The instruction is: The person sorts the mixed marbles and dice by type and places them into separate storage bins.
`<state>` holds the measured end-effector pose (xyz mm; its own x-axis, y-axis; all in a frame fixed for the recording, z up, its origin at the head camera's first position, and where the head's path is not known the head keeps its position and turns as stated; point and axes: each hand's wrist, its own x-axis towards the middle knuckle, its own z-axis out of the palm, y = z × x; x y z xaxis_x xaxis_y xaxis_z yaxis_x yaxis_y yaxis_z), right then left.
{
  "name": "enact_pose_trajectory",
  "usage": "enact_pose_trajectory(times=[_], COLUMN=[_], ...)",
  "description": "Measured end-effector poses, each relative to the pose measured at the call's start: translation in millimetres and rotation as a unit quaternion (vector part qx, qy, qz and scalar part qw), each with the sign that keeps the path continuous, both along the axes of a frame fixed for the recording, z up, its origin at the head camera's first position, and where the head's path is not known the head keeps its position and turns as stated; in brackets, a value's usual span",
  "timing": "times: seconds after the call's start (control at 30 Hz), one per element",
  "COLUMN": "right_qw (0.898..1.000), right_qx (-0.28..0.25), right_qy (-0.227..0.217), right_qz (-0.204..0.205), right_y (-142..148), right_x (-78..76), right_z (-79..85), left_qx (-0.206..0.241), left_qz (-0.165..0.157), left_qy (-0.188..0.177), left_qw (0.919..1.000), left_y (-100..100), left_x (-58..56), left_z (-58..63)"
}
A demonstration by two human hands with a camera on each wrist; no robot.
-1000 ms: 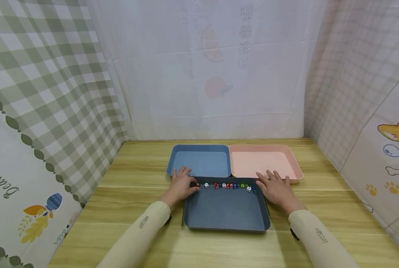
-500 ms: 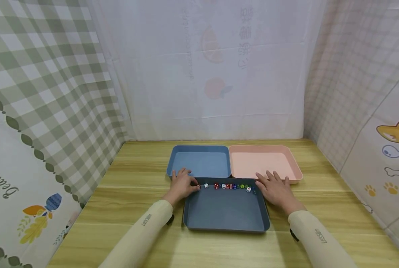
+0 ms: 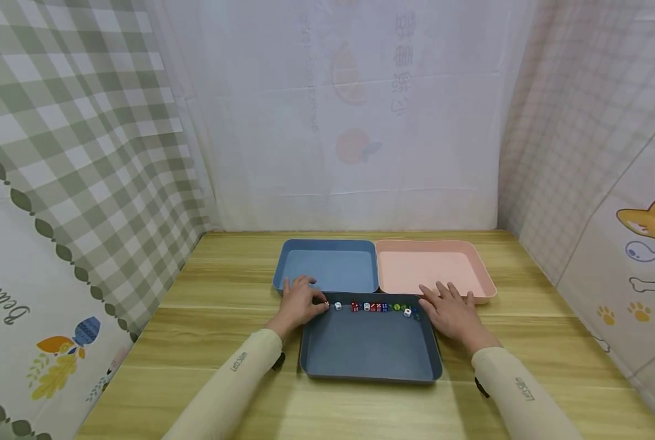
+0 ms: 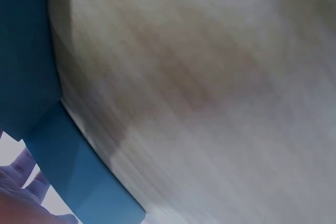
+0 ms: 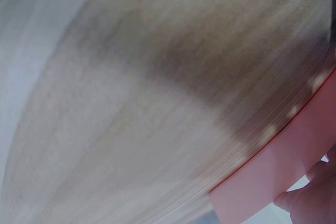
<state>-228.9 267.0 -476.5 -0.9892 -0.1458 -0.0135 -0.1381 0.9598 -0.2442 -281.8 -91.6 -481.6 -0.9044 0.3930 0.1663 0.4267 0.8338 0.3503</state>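
Note:
In the head view my left hand [image 3: 298, 307] reaches over the dark grey tray's upper left corner. Its thumb and index finger pinch a small red die [image 3: 327, 304], mostly hidden by the fingertips; the other fingers extend over the blue tray's near rim. A white die [image 3: 338, 306] lies just to the right, followed by a red die [image 3: 355, 307] and a close row of white, red, blue and green dice along the far wall. Another white die [image 3: 407, 312] sits near the right end. My right hand [image 3: 452, 313] rests with fingers spread at the upper right corner, fingertips at the pink tray's rim.
The dark grey tray [image 3: 371, 351] stands on a wood-grain table [image 3: 233, 263]. Behind it, side by side, are a blue tray [image 3: 333, 263] and a pink tray [image 3: 432, 263]. Fabric curtains [image 3: 333, 201] enclose the back and both sides.
My left fingertips have shifted slightly right along the tray's far wall with the red die, closer to the white die. The right hand stays in place.

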Motion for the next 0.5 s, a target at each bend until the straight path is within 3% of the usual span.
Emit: enact_pose_trajectory(times=[0.27,0.5], right_qw=[1.0,1.0], right_qx=[0.002,0.001], right_qy=[0.008,0.002], right_qz=[0.0,-0.003], right_y=[-1.0,-1.4], right_x=[2.0,2.5], right_z=[-0.1,0.9], left_qx=[0.024,0.03], left_qz=[-0.003,0.014], left_qy=[0.005,-0.008], left_qw=[0.9997,0.9994], left_y=[-2.7,-5.6], left_x=[-3.4,-10.0], left_z=[11.0,19.9])
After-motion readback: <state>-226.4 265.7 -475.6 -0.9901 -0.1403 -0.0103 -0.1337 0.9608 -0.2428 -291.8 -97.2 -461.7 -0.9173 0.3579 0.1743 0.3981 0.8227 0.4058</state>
